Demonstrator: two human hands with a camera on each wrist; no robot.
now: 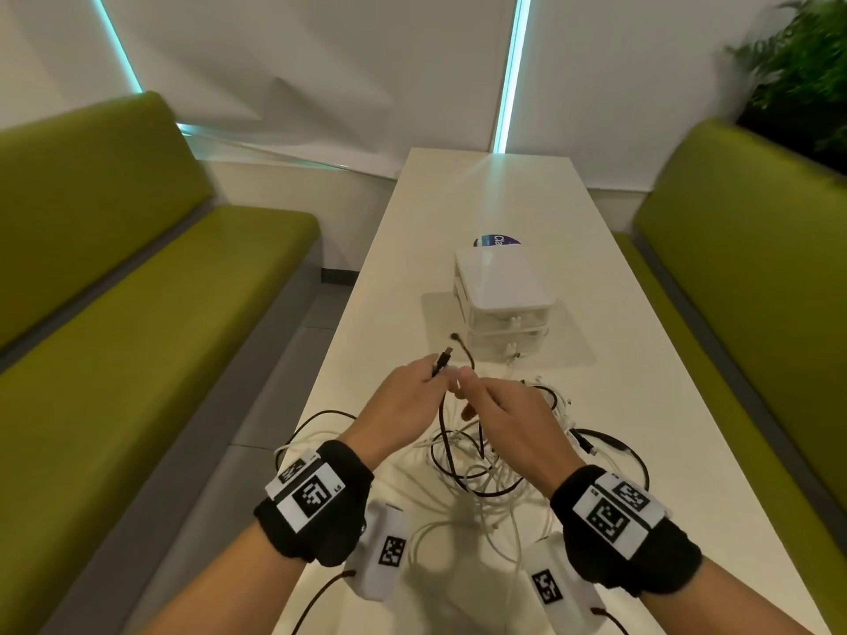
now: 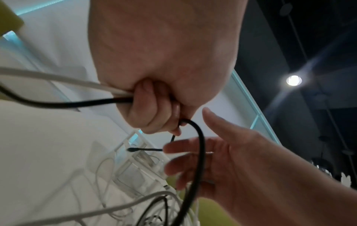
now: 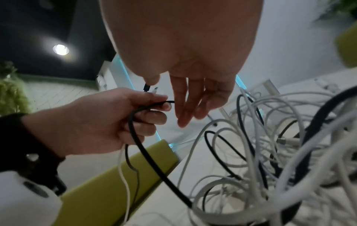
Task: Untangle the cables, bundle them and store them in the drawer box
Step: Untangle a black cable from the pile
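A tangle of white and black cables (image 1: pixel 481 478) lies on the white table (image 1: pixel 632 405), also seen in the right wrist view as the cable pile (image 3: pixel 270 152). My left hand (image 1: pixel 412 396) is raised over it, gripping a black cable (image 1: pixel 441 365) whose plug sticks up past the fingers, together with a white cable (image 2: pixel 58 78). The left hand's fingers (image 2: pixel 150 110) are curled round both. My right hand (image 1: pixel 504 410) hovers just right of it with straight fingers (image 3: pixel 189 99), holding nothing. The white and clear drawer box (image 1: pixel 499 286) stands beyond the hands.
Green benches run along the left (image 1: pixel 137 313) and right (image 1: pixel 756 291) of the narrow table. A blue round sticker (image 1: pixel 497 241) lies behind the box. A plant (image 1: pixel 802 61) stands at the far right. Cable loops hang over the table's left edge.
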